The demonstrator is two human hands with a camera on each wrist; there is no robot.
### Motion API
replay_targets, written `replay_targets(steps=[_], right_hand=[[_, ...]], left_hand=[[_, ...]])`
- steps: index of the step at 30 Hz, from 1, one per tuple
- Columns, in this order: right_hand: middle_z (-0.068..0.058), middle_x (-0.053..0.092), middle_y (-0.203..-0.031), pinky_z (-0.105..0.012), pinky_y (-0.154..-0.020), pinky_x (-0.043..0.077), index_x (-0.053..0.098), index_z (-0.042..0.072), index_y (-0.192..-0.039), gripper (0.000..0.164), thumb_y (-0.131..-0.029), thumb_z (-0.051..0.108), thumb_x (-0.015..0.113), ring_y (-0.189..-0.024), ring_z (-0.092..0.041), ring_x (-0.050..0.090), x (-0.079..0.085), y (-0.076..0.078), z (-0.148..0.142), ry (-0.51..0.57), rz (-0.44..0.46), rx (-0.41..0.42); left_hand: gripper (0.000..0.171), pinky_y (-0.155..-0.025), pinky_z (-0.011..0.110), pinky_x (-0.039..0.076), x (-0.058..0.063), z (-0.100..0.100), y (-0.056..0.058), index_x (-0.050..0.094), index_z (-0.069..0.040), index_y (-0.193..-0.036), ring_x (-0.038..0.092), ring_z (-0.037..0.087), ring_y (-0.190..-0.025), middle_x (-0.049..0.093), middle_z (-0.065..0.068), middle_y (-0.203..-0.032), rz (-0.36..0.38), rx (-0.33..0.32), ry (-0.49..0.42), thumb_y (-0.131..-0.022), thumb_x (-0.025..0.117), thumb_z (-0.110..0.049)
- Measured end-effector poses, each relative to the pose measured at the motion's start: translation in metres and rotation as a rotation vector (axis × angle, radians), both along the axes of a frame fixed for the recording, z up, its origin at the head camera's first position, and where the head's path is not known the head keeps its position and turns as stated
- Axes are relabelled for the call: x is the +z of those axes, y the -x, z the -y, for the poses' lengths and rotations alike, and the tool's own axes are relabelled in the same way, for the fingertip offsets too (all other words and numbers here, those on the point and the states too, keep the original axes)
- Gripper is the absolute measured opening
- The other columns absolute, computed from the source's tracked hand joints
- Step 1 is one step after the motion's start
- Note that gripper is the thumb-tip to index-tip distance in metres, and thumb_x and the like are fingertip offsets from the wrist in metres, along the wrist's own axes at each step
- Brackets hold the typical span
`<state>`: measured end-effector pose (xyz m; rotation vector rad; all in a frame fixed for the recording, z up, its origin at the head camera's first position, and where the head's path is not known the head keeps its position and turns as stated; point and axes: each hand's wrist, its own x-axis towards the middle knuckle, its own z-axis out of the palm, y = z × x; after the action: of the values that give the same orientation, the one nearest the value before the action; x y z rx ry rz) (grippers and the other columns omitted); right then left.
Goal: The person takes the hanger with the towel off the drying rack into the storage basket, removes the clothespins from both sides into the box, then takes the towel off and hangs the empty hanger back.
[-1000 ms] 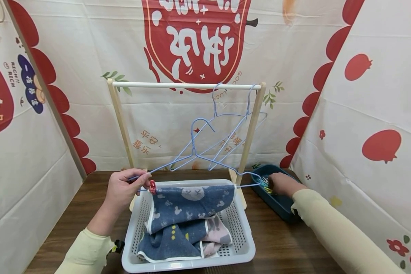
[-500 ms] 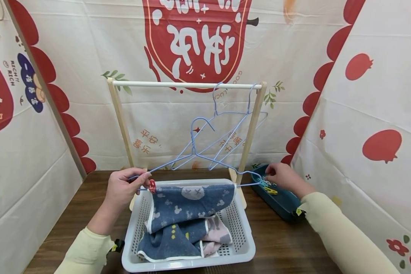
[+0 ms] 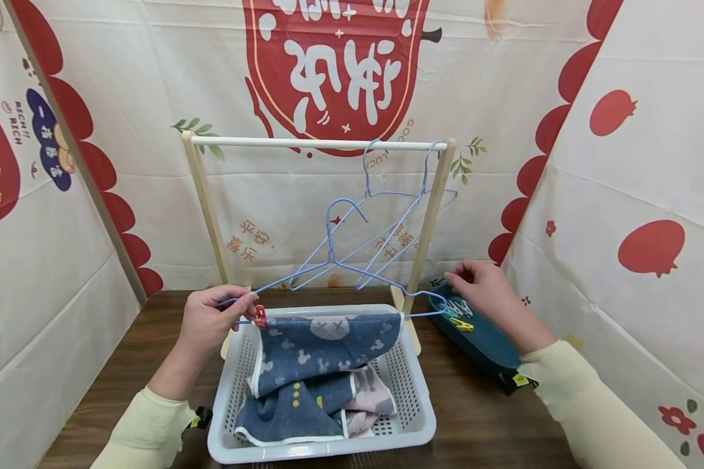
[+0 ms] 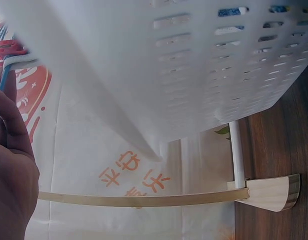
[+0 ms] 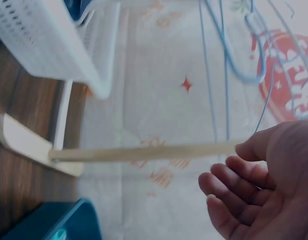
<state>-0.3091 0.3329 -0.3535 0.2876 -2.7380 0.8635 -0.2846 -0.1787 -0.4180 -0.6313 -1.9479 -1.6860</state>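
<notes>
My left hand [image 3: 214,319] pinches the left end of a blue wire clothes hanger [image 3: 331,260], held upright over the basket. A dark blue towel [image 3: 328,345] with white edging and pale prints hangs folded over the hanger's lower bar. A red clothespin [image 3: 261,317] clips its left corner, close to my left fingertips. My right hand [image 3: 484,290] hovers above the teal tray [image 3: 487,348], where several clothespins [image 3: 461,324] lie, yellow, white and teal. In the right wrist view its fingers [image 5: 226,187] curl loosely near the thumb; I cannot tell whether a clothespin is pinched there.
A white perforated basket [image 3: 322,449] holds more cloth, including a pink-and-grey piece [image 3: 375,394]. Behind it stands a wooden rack [image 3: 205,208] with a white rail [image 3: 317,143]. Two blue hangers [image 3: 396,195] hang at its right end, near the right post [image 3: 431,228].
My right hand has moved up from inside the teal tray to above it, uncovering the clothespins. My left hand, the hanger and the towel stay in place.
</notes>
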Motion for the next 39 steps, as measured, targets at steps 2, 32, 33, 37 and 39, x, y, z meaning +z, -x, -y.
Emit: replay_targets(steps=[2, 32, 33, 37, 39], right_hand=[[-0.007, 0.074, -0.092, -0.031, -0.068, 0.057, 0.078, 0.006, -0.113, 0.019, -0.110, 0.024, 0.072, -0.080, -0.025, 0.061, 0.005, -0.009, 0.008, 0.005, -0.056, 0.007], [0.006, 0.069, -0.095, -0.026, -0.067, 0.057, 0.072, 0.016, -0.105, 0.010, -0.102, 0.008, 0.078, -0.082, -0.009, 0.062, 0.005, -0.079, 0.137, -0.058, -0.411, 0.404], [0.006, 0.069, -0.096, -0.026, -0.068, 0.058, 0.072, 0.016, -0.105, 0.010, -0.102, 0.009, 0.078, -0.083, -0.010, 0.063, 0.004, -0.080, 0.142, -0.057, -0.400, 0.414], [0.007, 0.070, -0.100, -0.028, -0.073, 0.059, 0.071, 0.016, -0.106, 0.007, -0.104, 0.013, 0.077, -0.089, -0.012, 0.066, 0.002, -0.080, 0.161, -0.076, -0.362, 0.441], [0.007, 0.070, -0.101, -0.030, -0.077, 0.060, 0.071, 0.016, -0.106, 0.007, -0.104, 0.014, 0.077, -0.092, -0.014, 0.067, 0.001, -0.079, 0.169, -0.084, -0.349, 0.453]], left_hand=[[0.008, -0.051, 0.020, 0.054, 0.000, 0.000, 0.000, 0.080, 0.007, -0.099, 0.070, 0.010, -0.066, 0.077, 0.003, -0.079, 0.001, 0.000, 0.004, -0.096, 0.077, 0.013], [0.008, -0.050, 0.022, 0.055, 0.001, -0.003, -0.001, 0.081, 0.005, -0.098, 0.073, 0.009, -0.067, 0.077, 0.004, -0.078, -0.015, -0.002, 0.026, -0.096, 0.078, 0.012], [0.008, -0.050, 0.023, 0.055, 0.001, -0.003, -0.001, 0.081, 0.005, -0.098, 0.073, 0.009, -0.068, 0.077, 0.004, -0.078, -0.015, -0.005, 0.027, -0.096, 0.078, 0.012], [0.008, -0.050, 0.025, 0.056, 0.001, -0.003, -0.001, 0.081, 0.005, -0.098, 0.072, 0.010, -0.067, 0.077, 0.004, -0.078, -0.010, -0.003, 0.027, -0.096, 0.078, 0.012], [0.008, -0.050, 0.024, 0.056, 0.001, -0.002, -0.002, 0.081, 0.005, -0.099, 0.071, 0.010, -0.067, 0.077, 0.004, -0.078, -0.002, -0.001, 0.024, -0.096, 0.078, 0.012]])
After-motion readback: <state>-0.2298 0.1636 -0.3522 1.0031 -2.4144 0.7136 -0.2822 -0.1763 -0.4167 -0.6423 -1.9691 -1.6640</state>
